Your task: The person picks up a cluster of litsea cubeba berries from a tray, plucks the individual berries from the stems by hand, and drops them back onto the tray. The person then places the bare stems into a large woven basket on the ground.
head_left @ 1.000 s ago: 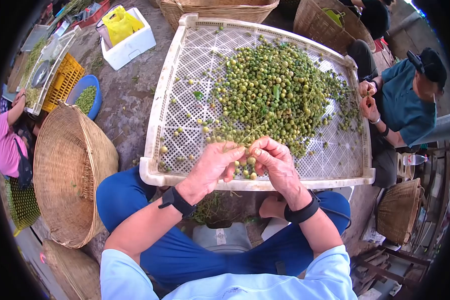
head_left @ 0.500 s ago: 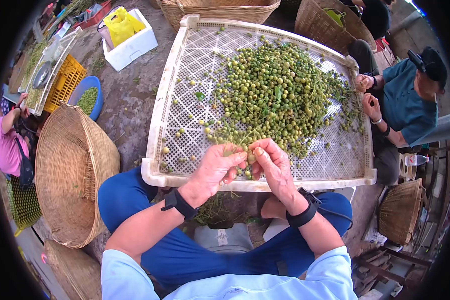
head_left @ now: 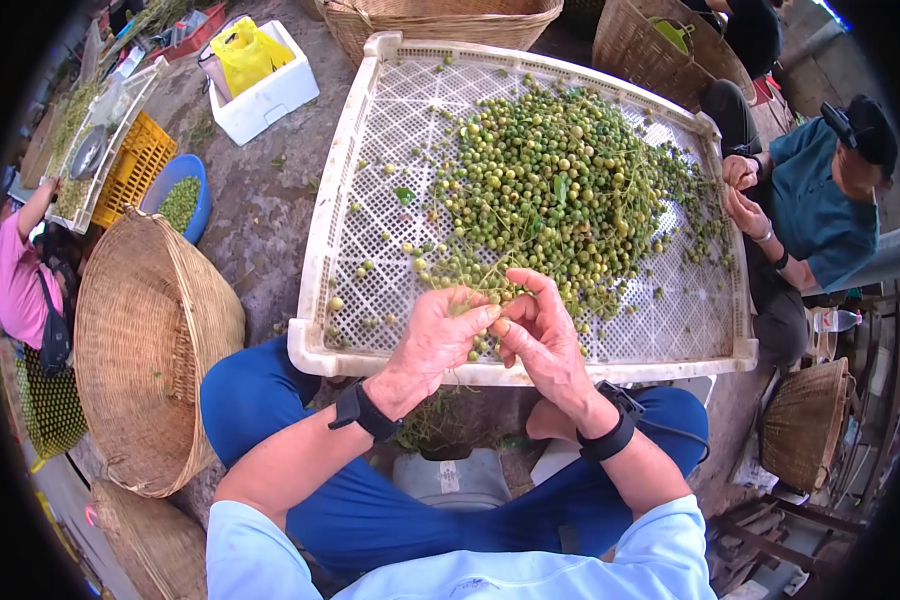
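Observation:
A heap of small round green berries (head_left: 540, 180), mixed with thin stems and a few leaves, lies on a white lattice tray (head_left: 410, 100). Over the tray's near edge, my left hand (head_left: 438, 335) pinches a thin-stemmed sprig of green berries (head_left: 485, 285) between thumb and fingers. My right hand (head_left: 552, 348) meets it at the fingertips, its thumb and fingers closed on the same sprig with the index finger raised. The fingers partly hide what lies between them. Loose berries are scattered on the tray left of the heap.
A large wicker basket (head_left: 120, 340) stands at my left, near a blue basin (head_left: 198, 215) of green berries. A white foam box (head_left: 270, 105) holds a yellow bag. Across the tray's right side sits a person in a teal shirt (head_left: 815, 200); another in pink (head_left: 20, 280) is far left.
My right hand's index finger has lifted and its grip has shifted at the sprig; my left hand keeps its pinch. The seated person's hands at the right have come closer together.

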Motion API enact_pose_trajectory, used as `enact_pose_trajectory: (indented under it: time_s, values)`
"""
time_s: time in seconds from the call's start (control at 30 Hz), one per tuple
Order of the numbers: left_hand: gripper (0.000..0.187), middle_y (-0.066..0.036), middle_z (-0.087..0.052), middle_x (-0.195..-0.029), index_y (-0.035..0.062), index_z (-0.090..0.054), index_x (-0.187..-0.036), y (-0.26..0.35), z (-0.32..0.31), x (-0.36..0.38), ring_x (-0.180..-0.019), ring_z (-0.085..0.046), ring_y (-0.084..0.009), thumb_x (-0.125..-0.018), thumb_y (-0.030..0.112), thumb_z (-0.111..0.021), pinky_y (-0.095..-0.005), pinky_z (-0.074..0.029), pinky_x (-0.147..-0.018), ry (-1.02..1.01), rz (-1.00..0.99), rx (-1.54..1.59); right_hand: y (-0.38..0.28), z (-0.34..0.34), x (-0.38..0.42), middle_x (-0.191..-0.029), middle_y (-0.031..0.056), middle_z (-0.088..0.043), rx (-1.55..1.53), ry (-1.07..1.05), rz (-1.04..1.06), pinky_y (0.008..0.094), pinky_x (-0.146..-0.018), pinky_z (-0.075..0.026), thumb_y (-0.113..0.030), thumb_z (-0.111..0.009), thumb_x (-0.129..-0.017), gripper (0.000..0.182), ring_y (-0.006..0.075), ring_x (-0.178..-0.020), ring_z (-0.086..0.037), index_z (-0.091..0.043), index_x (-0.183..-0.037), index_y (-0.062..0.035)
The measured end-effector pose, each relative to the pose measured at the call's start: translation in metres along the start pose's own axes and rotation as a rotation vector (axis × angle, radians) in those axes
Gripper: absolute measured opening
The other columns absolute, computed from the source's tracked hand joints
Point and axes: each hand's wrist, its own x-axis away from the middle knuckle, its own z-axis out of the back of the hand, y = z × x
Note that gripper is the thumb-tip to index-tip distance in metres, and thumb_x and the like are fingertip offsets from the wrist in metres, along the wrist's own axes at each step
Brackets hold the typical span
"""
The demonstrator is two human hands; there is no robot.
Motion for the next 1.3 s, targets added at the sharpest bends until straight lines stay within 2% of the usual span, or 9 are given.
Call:
enact_pose_trajectory:
  time_s: [0.27, 0.4, 0.5, 0.6, 0.63, 0.87, 1.0, 1.1, 1.3]
  values:
    - [0.005, 0.006, -0.050, -0.059, 0.0047, -0.057, -0.079, -0.009, 0.002, -0.005, -0.040, -0.035, 0.0010, -0.081, 0.010, -0.059, -0.0162, -0.024, -0.033, 0.045, -0.264, -0.299, -0.003, 0.005, 0.003, -0.074, 0.0033, -0.052, -0.155, -0.012, -0.008, 0.0178, -0.045, -0.038, -0.004, -0.051, -0.081, 0.041, 0.0061, -0.056, -0.047, -0.036, -0.120, -0.0045]
    - [0.007, 0.006, -0.049, -0.058, 0.0039, -0.057, -0.075, -0.002, 0.002, -0.003, -0.048, -0.040, 0.0004, -0.078, 0.009, -0.060, -0.0180, -0.031, -0.041, 0.139, -0.219, -0.401, -0.002, 0.015, 0.000, -0.068, 0.0028, -0.051, -0.477, -0.080, -0.087, 0.0187, -0.037, -0.034, -0.015, -0.051, -0.083, 0.015, 0.0067, -0.048, -0.044, -0.049, -0.094, -0.0054]
    - [0.015, -0.012, -0.053, -0.059, -0.0009, -0.055, -0.071, 0.003, -0.005, 0.006, -0.054, -0.048, -0.0102, -0.070, 0.011, -0.063, -0.0289, -0.041, -0.051, 0.078, -0.407, -0.836, -0.006, 0.010, 0.001, -0.059, -0.0026, -0.046, 0.028, -0.014, -0.370, 0.0189, -0.038, -0.032, -0.028, -0.051, -0.086, 0.022, 0.0059, -0.049, -0.042, -0.051, -0.081, -0.0068]
    - [0.015, -0.013, -0.052, -0.059, -0.0005, -0.053, -0.070, 0.001, 0.000, 0.008, -0.054, -0.048, -0.0096, -0.070, 0.011, -0.062, -0.0282, -0.041, -0.052, 0.013, -0.343, -0.992, 0.007, 0.013, -0.001, -0.058, -0.0045, -0.043, 0.439, -0.156, -0.008, 0.0190, -0.042, -0.028, -0.029, -0.049, -0.089, 0.029, 0.0040, -0.048, -0.035, -0.049, -0.070, -0.0067]
    - [0.007, 0.000, -0.050, -0.057, 0.0005, -0.056, -0.070, -0.005, 0.003, 0.006, -0.057, -0.043, -0.0030, -0.072, 0.005, -0.061, -0.0232, -0.038, -0.050, -0.014, -0.387, -0.875, 0.005, 0.014, 0.000, -0.058, -0.0045, -0.043, 0.439, -0.159, -0.011, 0.0190, -0.042, -0.028, -0.029, -0.049, -0.089, 0.029, 0.0040, -0.048, -0.035, -0.049, -0.070, -0.0067]
    - [0.006, 0.007, -0.045, -0.052, 0.0077, -0.061, -0.079, 0.030, 0.019, 0.010, -0.040, -0.035, -0.0004, -0.080, 0.008, -0.055, -0.0169, -0.028, -0.036, 0.140, -0.237, 0.010, 0.004, 0.013, -0.003, -0.066, -0.0033, -0.050, -0.063, -0.086, -0.353, 0.0163, -0.044, -0.031, -0.020, -0.047, -0.088, 0.015, 0.0031, -0.052, -0.040, -0.056, -0.086, -0.0074]
    - [0.013, 0.008, -0.037, -0.050, 0.0034, -0.058, -0.088, 0.061, 0.035, 0.019, -0.038, -0.034, -0.0011, -0.086, 0.014, -0.050, -0.0160, -0.029, -0.035, 0.193, -0.310, 0.099, 0.008, -0.005, -0.010, -0.092, 0.0075, -0.055, 0.239, -0.153, -0.211, 0.0271, -0.062, -0.048, -0.013, -0.051, -0.084, 0.025, 0.0150, -0.078, -0.055, -0.051, -0.105, -0.0016]
    - [0.017, 0.007, -0.036, -0.053, 0.0017, -0.054, -0.095, 0.065, 0.042, 0.023, -0.042, -0.037, -0.0019, -0.088, 0.016, -0.048, -0.0166, -0.030, -0.037, 0.100, -0.266, 0.274, 0.007, -0.014, -0.011, -0.107, 0.0194, -0.048, 1.108, -0.201, 0.244, 0.0414, -0.077, -0.046, -0.004, -0.051, -0.075, 0.035, 0.0358, -0.091, -0.053, -0.047, -0.110, -0.0023]
    - [0.013, 0.006, -0.040, -0.057, 0.0078, -0.051, -0.087, 0.068, 0.040, 0.029, -0.045, -0.041, -0.0035, -0.088, 0.021, -0.053, -0.0173, -0.032, -0.037, 0.086, -0.376, 0.263, 0.010, -0.002, -0.038, -0.098, 0.0173, -0.049, 1.406, 0.151, 0.155, 0.0442, -0.067, -0.046, -0.015, -0.057, -0.076, 0.033, 0.0365, -0.084, -0.054, -0.047, -0.105, -0.0046]
